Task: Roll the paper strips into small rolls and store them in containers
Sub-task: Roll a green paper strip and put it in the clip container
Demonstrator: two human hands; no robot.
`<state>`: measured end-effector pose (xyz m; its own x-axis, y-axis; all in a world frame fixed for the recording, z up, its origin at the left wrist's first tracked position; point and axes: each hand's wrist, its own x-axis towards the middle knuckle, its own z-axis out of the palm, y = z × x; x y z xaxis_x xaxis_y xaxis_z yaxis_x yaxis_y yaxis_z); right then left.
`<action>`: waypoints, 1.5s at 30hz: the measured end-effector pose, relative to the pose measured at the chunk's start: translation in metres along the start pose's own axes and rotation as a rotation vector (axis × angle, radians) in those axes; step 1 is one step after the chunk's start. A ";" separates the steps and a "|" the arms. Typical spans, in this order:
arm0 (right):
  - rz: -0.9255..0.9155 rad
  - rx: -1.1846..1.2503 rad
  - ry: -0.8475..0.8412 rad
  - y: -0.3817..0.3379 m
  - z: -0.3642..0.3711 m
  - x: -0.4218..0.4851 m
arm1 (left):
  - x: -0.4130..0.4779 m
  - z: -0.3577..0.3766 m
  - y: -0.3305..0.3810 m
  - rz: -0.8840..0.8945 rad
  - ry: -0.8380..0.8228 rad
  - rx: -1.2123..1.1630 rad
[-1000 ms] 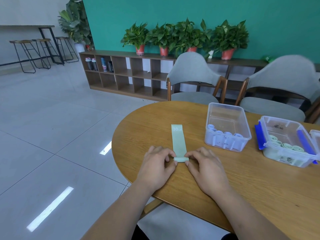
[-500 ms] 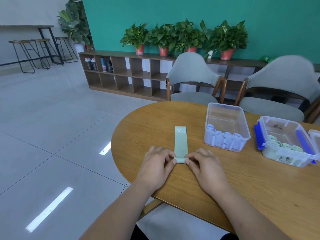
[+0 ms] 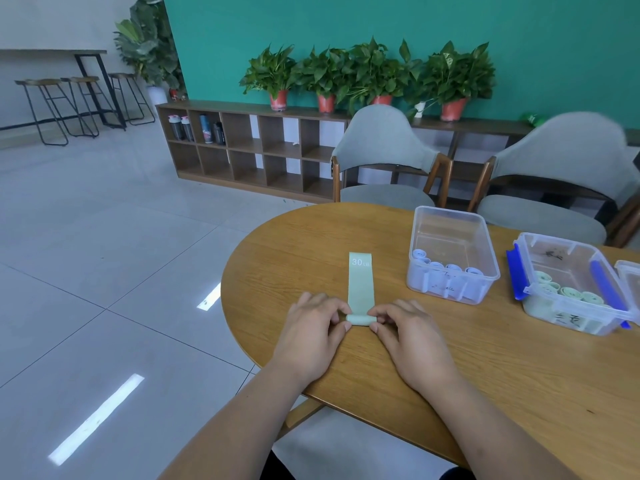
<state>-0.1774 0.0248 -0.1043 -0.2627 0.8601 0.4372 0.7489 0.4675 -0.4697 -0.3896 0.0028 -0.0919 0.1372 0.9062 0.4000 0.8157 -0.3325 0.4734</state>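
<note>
The pale green strip (image 3: 360, 284) lies flat on the wooden table (image 3: 298, 258), running straight away from the person, with "30 LB" printed at its far end and its near end curled into a small roll. The left hand (image 3: 311, 336) and the right hand (image 3: 412, 341) each pinch one side of that roll between fingertips and thumb, palms low over the wood. The table's rounded edge curves just to the left of the left hand, and both forearms cross the near edge. Bare wood lies beyond the strip's far end up to the far rim, and a band of bare wood separates the strip from the clear container (image 3: 489, 261) to its right. That container stands open and holds a row of pale bluish rolls (image 3: 446, 267) along its near wall. Farther right, near it but apart, a second container (image 3: 554, 238) with blue clasps (image 3: 517, 275) holds green rolls (image 3: 568, 292) on its near side.
</note>
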 end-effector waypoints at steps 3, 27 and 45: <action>-0.006 0.006 -0.006 0.000 0.000 0.000 | 0.000 0.000 0.000 0.005 -0.004 0.009; 0.108 -0.067 0.066 -0.015 0.004 0.003 | 0.006 0.008 0.012 -0.118 0.004 -0.062; 0.212 0.049 0.138 -0.015 0.013 -0.002 | 0.002 0.011 0.013 -0.199 0.111 -0.183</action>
<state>-0.1959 0.0187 -0.1076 -0.0146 0.9054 0.4242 0.7470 0.2919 -0.5973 -0.3730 0.0034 -0.0935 -0.0861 0.9275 0.3638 0.7040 -0.2018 0.6810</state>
